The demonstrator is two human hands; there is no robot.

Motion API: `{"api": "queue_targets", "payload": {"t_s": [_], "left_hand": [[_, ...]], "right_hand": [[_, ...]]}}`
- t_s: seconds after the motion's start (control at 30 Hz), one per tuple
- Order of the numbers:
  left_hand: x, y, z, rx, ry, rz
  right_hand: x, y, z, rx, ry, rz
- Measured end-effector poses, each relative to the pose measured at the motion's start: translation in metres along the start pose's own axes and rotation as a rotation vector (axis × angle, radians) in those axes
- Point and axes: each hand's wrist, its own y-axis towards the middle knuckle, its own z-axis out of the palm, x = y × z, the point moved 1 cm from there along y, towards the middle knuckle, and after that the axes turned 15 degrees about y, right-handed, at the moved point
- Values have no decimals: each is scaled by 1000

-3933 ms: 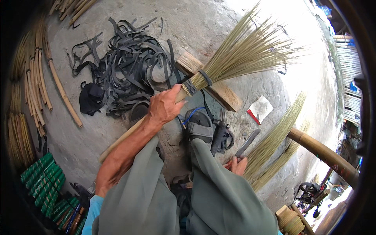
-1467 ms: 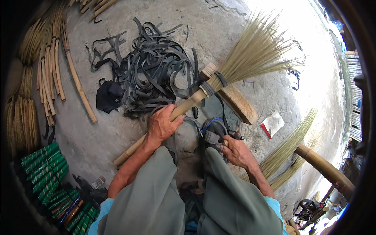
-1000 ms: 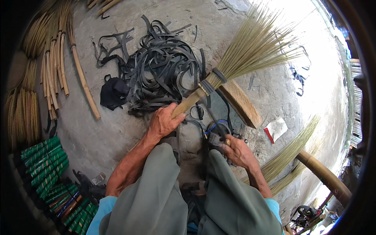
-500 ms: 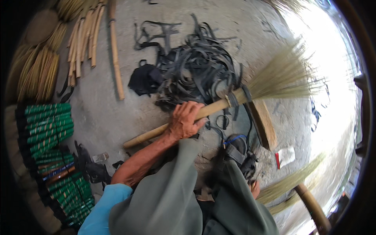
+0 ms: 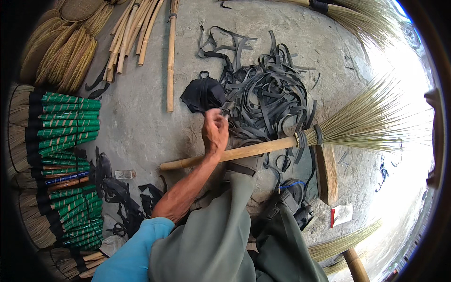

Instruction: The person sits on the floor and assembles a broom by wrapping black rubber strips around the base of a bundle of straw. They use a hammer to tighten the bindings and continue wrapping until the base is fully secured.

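Observation:
A broom (image 5: 263, 146) with a bamboo handle lies slantwise in front of my knees, its pale bristles fanned out to the right. Black rubber strips bind its neck, which rests by a wooden block (image 5: 327, 178). Above the handle and apart from it is my left hand (image 5: 215, 135), fingers curled in and slightly blurred; whatever they may hold cannot be made out. Just beyond the fingers sit a black cloth bundle (image 5: 204, 94) and a tangled heap of black rubber strips (image 5: 268, 96). My right hand is out of sight.
Bundled green-handled brooms (image 5: 70, 117) are stacked at the left, below coiled woven bands (image 5: 66, 56). Bamboo sticks (image 5: 134, 33) lie at the upper left. Other brooms (image 5: 361, 19) lie at the far right, and loose bristles (image 5: 345, 242) at the near right beside a bamboo pole (image 5: 355, 265).
My left hand has let go of the broom handle and moved up off it. My right hand, partly visible beside my right leg before, has gone from view. The whole view has shifted.

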Motion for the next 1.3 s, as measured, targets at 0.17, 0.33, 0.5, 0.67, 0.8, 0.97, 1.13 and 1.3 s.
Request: {"api": "queue_targets", "payload": {"t_s": [0.17, 0.33, 0.5, 0.67, 0.8, 0.97, 1.13, 1.3], "left_hand": [[2, 48, 5, -336, 425, 159], [9, 94, -12, -140, 357, 44], [-19, 114, -114, -225, -151, 170], [-57, 107, -200, -333, 35, 376], [-68, 110, -222, -186, 294, 180], [-104, 118, -276, -342, -415, 360], [-110, 115, -286, -335, -375, 418], [-45, 125, -219, -113, 354, -2]], "right_hand": [[15, 7, -6, 30, -25, -33], [23, 12, -14, 51, -45, -62], [24, 14, -25, 80, -67, -95], [50, 12, -40, 124, -54, -215], [110, -2, -50, 169, -26, -352], [195, -18, -56, 144, 12, -597], [221, -17, -43, 152, 60, -619], [204, -9, -16, 215, 87, -569]]}}
